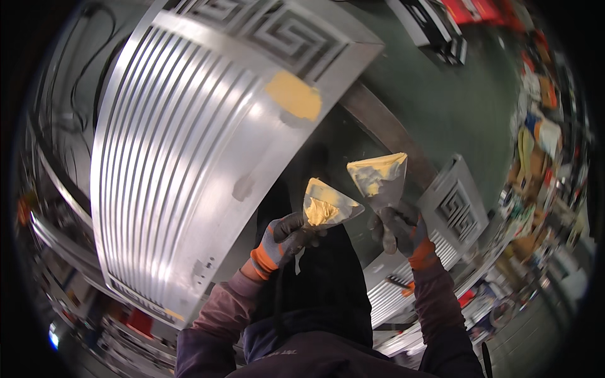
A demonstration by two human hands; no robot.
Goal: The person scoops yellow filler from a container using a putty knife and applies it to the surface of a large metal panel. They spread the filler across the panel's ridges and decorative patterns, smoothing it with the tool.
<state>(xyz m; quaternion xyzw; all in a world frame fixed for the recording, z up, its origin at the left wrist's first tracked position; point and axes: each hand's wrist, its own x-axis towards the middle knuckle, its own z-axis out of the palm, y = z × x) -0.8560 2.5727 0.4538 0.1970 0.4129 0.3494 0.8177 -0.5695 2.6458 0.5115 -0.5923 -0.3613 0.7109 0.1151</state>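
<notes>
My left hand [294, 234], in a grey glove with an orange cuff, grips a putty knife [331, 203] whose triangular blade carries a lump of yellow filler [321, 211]. In my right hand [401, 231], gloved alike, is a second putty knife [380, 182] with yellow filler along its wide edge. The two blades are apart, in front of my body. To the left lies a large ribbed metal panel [264, 156] with a key-pattern cutout; a yellow filler patch [295, 96] and a darker grey patch [244, 187] are on its smooth border.
At the right stands another ribbed metal panel [475, 208] with a similar cutout, an orange-and-black tool [401, 284] on it. A dark beam [392, 127] runs between the panels. Cluttered materials [529, 189] line the far right; a black and white object [432, 30] is at the top.
</notes>
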